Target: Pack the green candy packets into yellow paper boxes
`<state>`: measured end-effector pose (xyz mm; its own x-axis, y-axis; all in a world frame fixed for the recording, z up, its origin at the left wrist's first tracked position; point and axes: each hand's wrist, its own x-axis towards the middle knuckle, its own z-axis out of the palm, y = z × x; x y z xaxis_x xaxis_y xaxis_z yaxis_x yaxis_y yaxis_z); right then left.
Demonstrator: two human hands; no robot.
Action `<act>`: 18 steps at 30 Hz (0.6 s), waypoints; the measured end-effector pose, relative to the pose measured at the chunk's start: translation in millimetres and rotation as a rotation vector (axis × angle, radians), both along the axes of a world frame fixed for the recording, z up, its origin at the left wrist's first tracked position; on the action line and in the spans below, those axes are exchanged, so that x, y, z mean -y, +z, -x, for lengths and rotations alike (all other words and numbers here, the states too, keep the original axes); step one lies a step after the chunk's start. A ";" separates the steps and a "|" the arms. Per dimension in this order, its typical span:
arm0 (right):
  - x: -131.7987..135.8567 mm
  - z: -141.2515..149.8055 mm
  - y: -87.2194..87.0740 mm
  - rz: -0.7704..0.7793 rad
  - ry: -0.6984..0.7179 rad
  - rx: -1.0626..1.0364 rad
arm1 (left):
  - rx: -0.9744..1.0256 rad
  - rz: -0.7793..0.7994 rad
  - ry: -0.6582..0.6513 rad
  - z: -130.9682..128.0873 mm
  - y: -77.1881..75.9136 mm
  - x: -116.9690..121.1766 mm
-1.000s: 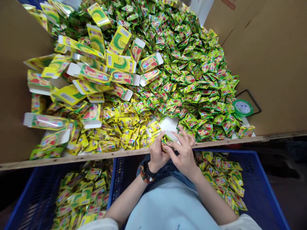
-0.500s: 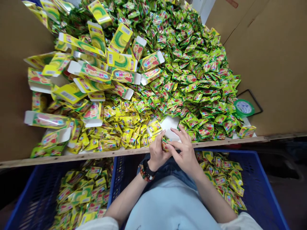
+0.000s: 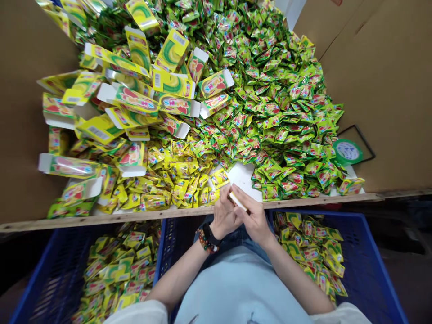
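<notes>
My left hand [image 3: 223, 217] and my right hand [image 3: 254, 216] meet at the table's front edge, both closed around one small carton [image 3: 237, 201] whose white flap edge shows between the fingers. My left wrist wears a bead bracelet and a dark band. Just beyond the hands lies a heap of yellow sachets [image 3: 172, 173], and to the right a much larger heap of green sachets [image 3: 276, 103]. Several open yellow-green cartons [image 3: 135, 99] are piled at the left.
A wooden lip [image 3: 101, 219] edges the table, with cardboard walls [image 3: 388, 90] at both sides. Below it stand two blue crates, the left crate [image 3: 50, 279] and the right crate [image 3: 367, 252], each holding packed goods. A green tape roll [image 3: 347, 151] lies at the right.
My hands have drawn closer together around the carton, and the right fingers that were spread now fold over it. The view has shifted slightly.
</notes>
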<state>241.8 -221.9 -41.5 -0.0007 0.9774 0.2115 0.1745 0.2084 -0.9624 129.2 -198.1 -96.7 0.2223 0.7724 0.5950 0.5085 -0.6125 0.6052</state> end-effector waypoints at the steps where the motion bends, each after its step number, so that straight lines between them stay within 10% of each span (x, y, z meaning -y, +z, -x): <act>1: 1.4 0.2 -0.5 -0.054 -0.020 0.058 | -0.015 0.034 0.003 -0.6 1.8 0.1; 18: -1.0 1.2 3.4 0.068 -0.197 0.053 | -0.020 0.052 0.045 -5.7 7.7 -0.4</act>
